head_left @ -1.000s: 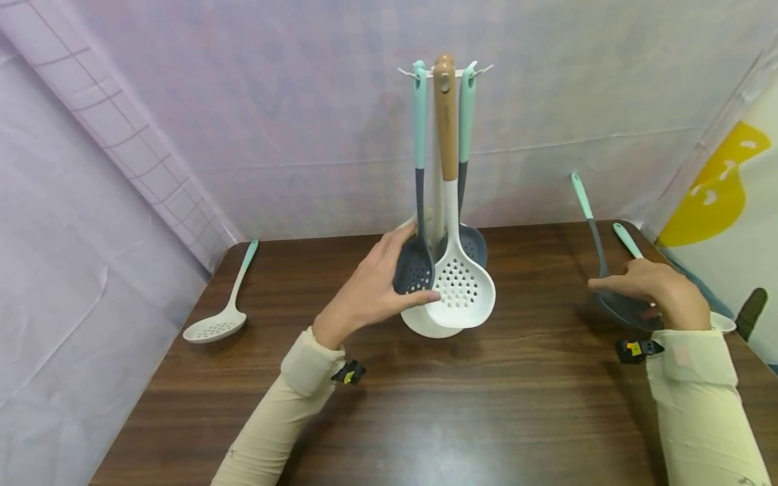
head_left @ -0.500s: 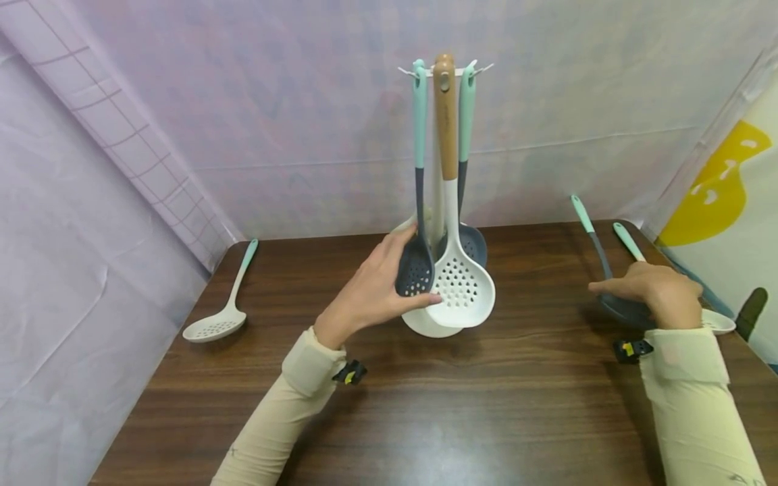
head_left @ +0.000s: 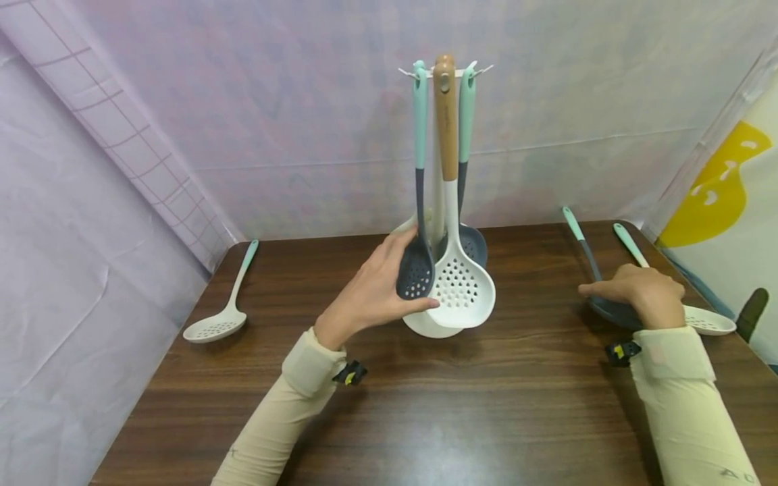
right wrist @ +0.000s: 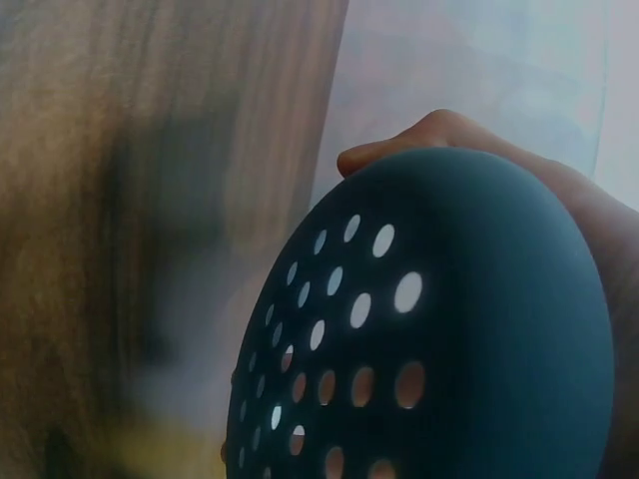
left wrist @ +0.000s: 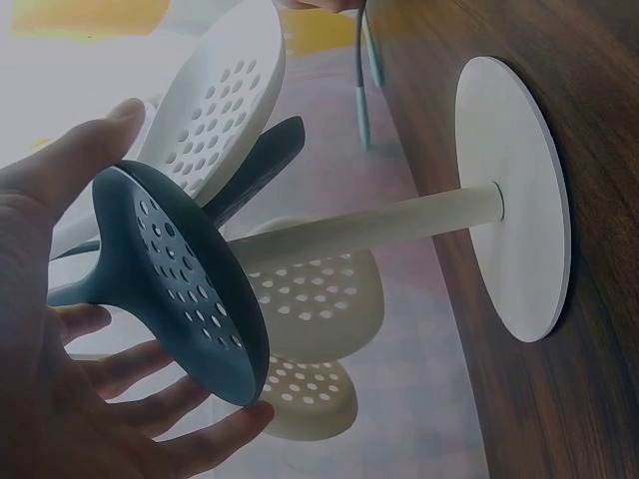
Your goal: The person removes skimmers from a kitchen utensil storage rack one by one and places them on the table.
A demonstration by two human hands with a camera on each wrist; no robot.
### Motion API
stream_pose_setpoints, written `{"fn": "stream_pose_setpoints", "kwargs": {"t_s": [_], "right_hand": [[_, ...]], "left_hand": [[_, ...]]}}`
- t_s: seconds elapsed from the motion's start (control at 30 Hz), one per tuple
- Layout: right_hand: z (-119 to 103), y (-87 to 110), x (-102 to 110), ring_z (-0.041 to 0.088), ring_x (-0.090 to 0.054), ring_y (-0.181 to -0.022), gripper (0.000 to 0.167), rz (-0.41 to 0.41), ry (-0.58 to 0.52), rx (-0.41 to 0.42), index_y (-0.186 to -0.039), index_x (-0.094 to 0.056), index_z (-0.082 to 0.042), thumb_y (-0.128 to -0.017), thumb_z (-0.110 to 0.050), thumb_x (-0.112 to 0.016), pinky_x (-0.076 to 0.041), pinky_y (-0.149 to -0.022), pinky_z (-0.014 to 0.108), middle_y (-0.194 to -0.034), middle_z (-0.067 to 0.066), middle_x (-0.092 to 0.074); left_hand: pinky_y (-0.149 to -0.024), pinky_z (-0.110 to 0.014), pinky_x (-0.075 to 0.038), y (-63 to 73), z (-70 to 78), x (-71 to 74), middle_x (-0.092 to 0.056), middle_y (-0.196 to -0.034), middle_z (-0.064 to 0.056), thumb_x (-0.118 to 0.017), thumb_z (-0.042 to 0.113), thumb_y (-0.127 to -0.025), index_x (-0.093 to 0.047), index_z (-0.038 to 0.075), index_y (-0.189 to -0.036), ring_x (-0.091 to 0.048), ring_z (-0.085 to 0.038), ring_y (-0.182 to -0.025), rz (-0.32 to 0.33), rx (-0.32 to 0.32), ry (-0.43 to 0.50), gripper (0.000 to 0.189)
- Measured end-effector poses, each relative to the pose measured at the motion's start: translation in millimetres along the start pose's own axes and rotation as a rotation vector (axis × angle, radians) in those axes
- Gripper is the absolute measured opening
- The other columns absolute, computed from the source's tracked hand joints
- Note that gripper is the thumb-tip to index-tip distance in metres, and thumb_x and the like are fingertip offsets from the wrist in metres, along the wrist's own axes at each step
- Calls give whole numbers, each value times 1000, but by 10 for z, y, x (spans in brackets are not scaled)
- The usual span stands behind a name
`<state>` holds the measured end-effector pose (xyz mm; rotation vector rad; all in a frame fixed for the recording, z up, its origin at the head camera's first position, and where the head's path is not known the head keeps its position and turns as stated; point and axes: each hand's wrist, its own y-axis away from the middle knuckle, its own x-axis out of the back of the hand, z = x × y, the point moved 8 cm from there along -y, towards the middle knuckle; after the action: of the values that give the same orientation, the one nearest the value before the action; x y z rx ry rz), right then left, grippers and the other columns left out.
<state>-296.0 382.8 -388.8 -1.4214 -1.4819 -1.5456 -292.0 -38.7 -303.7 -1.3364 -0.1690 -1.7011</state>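
A dark skimmer with a mint handle (head_left: 415, 270) hangs from the utensil stand (left wrist: 519, 200), mid-table. My left hand (head_left: 377, 287) spreads around its perforated bowl; in the left wrist view a fingertip touches the bowl's lower rim. Beside the thumb hangs a white skimmer with a wooden handle (head_left: 462, 290). At the right, my right hand (head_left: 647, 293) holds another dark skimmer (head_left: 610, 310) by its bowl, its mint handle pointing up toward the wall. The right wrist view shows this perforated bowl (right wrist: 479, 279) large, with the fingers mostly hidden behind it.
A white skimmer with a mint handle (head_left: 215, 327) lies at the table's left edge, and another white skimmer (head_left: 708, 320) lies beyond my right hand. More perforated utensils (left wrist: 319, 299) hang behind on the stand. A curtained wall (head_left: 304, 121) closes off the table's back.
My right hand has moved left with the dark skimmer, away from the white one beside it, and the handle's tip has dropped lower. My left hand has stayed nearly still.
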Motion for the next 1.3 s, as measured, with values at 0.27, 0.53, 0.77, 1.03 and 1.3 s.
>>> {"fn": "stream_pose_setpoints", "kwargs": {"t_s": [0.27, 0.53, 0.77, 1.03, 1.3], "right_hand": [[2, -14, -14, 68, -46, -121, 118, -2, 5, -21, -141, -48, 14, -81, -87, -56, -44, -90, 70, -143, 49, -40], [22, -52, -25, 69, -47, -120, 116, 27, -1, -49, -138, -50, 13, -79, -86, -60, -44, -90, 69, -141, 49, -43], [30, -76, -26, 70, -47, -119, 112, 53, -2, -58, -135, -51, 14, -81, -84, -60, -45, -89, 69, -139, 51, -43], [35, -105, -65, 67, -48, -119, 107, 24, -16, -54, -136, -50, 16, -85, -77, -60, -44, -90, 69, -140, 48, -45], [36, -118, -60, 67, -50, -116, 102, 31, -31, -17, -130, -56, 16, -86, -76, -61, -45, -87, 71, -138, 49, -46]], "left_hand": [[-121, -50, -39, 4, -4, -5, -34, -166, -11, -87, 55, -77, -21, 18, -165, -41, -31, -149, -4, 3, -13, 116], [-121, -49, -39, 10, -1, -10, -34, -167, -10, -87, 55, -78, -20, 18, -165, -42, -30, -148, -10, -11, -15, 116], [-119, -49, -40, 14, -8, -6, -35, -166, -10, -87, 55, -78, -20, 17, -165, -44, -30, -147, -14, -5, -16, 117], [-120, -49, -39, 9, -19, 5, -36, -166, -11, -87, 54, -77, -22, 14, -164, -43, -31, -147, -15, -11, -32, 116], [-120, -51, -39, 18, -37, 26, -37, -165, -12, -88, 55, -77, -22, 13, -165, -42, -32, -148, -13, 2, -28, 117]]}}
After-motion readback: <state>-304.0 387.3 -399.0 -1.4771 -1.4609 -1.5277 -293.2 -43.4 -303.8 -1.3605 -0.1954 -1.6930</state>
